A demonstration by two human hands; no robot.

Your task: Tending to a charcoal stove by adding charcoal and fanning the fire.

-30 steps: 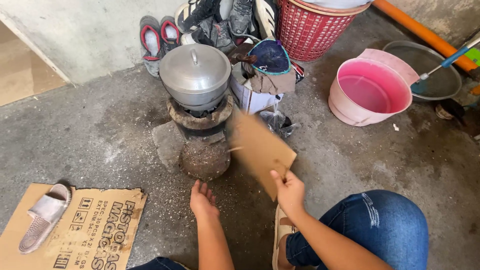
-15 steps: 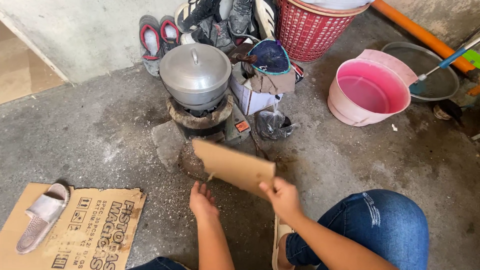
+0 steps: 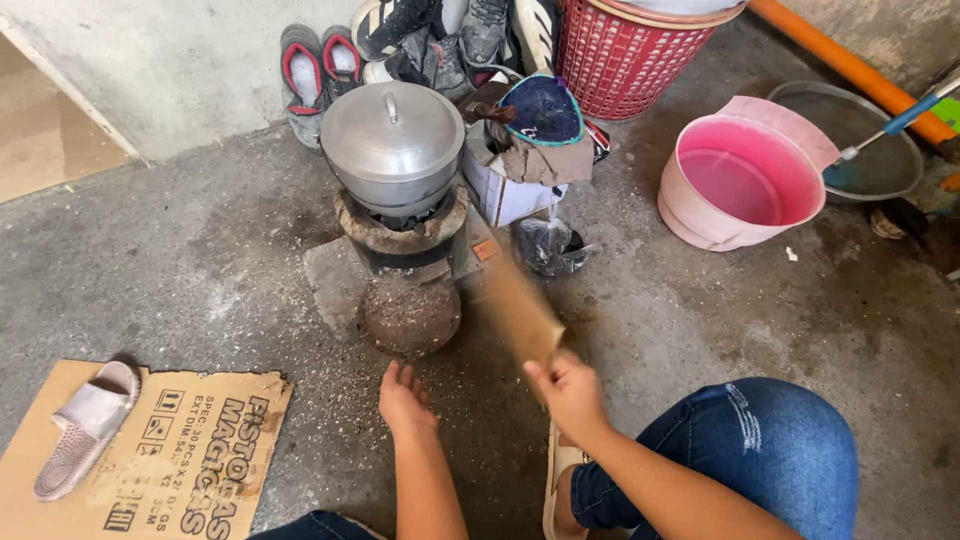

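Observation:
My right hand (image 3: 568, 388) grips a brown piece of cardboard (image 3: 520, 308), blurred by motion and tilted up toward a clay stove (image 3: 403, 250). A lidded metal pot (image 3: 392, 145) sits on top of the stove. A round ash-covered base (image 3: 410, 315) lies in front of the stove. My left hand (image 3: 406, 400) hovers just before that base, fingers apart and holding nothing.
A flat printed cardboard sheet (image 3: 190, 455) with a sandal (image 3: 85, 427) lies at the lower left. A pink bucket (image 3: 740, 180), red basket (image 3: 632, 52), shoes (image 3: 320, 70), a box with cloths (image 3: 520, 165) and a black bag (image 3: 550, 247) surround the stove. My blue-jeaned knee (image 3: 755, 460) is at the lower right.
The cardboard in my right hand has swung from flat and leftward in front of the stove to a raised edge-on angle at the right. My left hand has stayed put.

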